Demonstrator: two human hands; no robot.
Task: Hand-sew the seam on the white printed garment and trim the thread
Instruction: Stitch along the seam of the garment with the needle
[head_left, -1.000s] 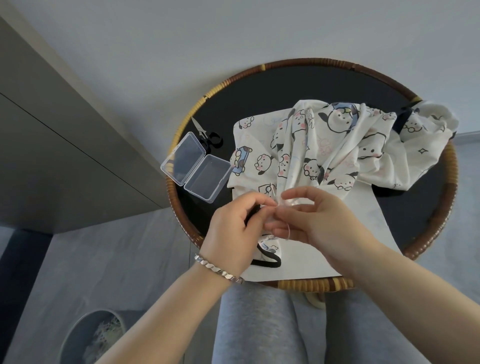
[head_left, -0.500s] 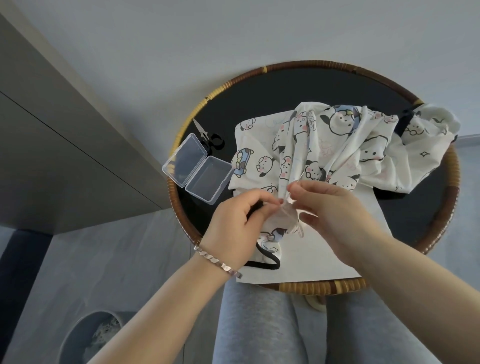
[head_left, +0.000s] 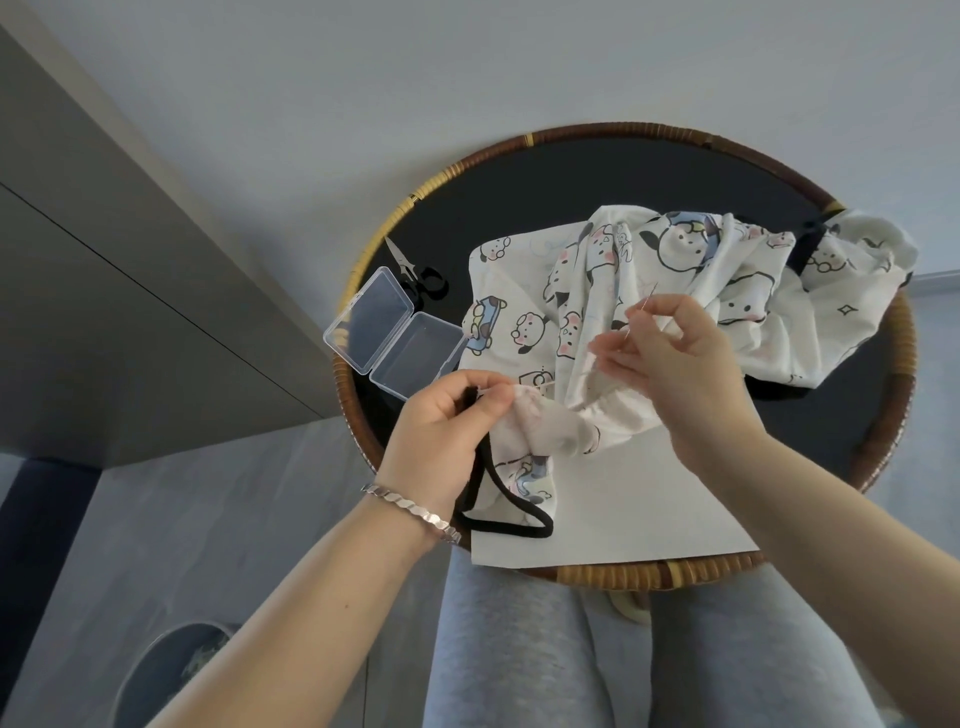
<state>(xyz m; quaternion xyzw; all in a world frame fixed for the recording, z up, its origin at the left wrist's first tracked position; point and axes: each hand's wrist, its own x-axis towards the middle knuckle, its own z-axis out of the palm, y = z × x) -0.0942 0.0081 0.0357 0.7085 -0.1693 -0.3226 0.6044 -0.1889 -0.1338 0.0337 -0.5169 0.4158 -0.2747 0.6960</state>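
Left hand (head_left: 447, 415) pinches the garment (head_left: 644, 312) seam on the table (head_left: 519, 208); right hand (head_left: 670, 358) pinches the needle (head_left: 644, 306). Risk: thread snags or tangles, fabric puckers, finger pricked. Scissors (head_left: 415, 270) unused.

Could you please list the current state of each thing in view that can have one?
Plastic case: lid open, flat on the table.
Scissors: lying unused on the table.
Garment: bunched, edge pinched.
Left hand: pinching the garment.
Right hand: holding the needle.
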